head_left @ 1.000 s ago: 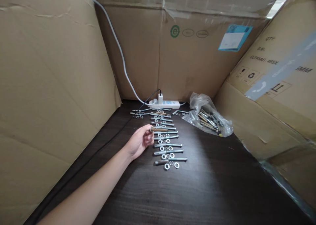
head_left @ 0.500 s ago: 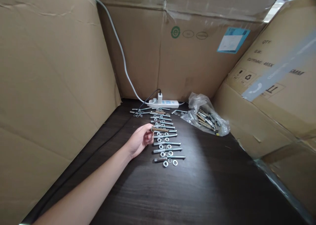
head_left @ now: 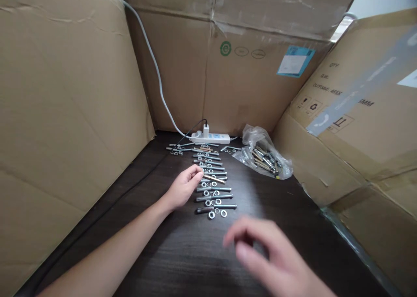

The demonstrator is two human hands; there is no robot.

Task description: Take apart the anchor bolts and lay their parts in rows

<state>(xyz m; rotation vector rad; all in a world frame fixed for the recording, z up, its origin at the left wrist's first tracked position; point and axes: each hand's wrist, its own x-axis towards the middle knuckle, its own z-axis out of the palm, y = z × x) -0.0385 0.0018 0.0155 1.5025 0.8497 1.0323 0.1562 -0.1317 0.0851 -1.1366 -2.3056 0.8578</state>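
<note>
At seven o'clock on my feed, left hand (head_left: 185, 186) pinches brass-coloured expansion bolt (head_left: 215, 179); at five o'clock, I see right hand (head_left: 272, 255) half-curled, empty.

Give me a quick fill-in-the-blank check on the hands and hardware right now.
1. Of the left hand and the right hand, the one holding the gold-coloured bolt is the ____.
2. In the picture, the clear plastic bag lies to the ____ of the power strip.
3. Beside the row's nearest bolt lie one nut and ____ rings.

Missing words: left; right; two.
</note>
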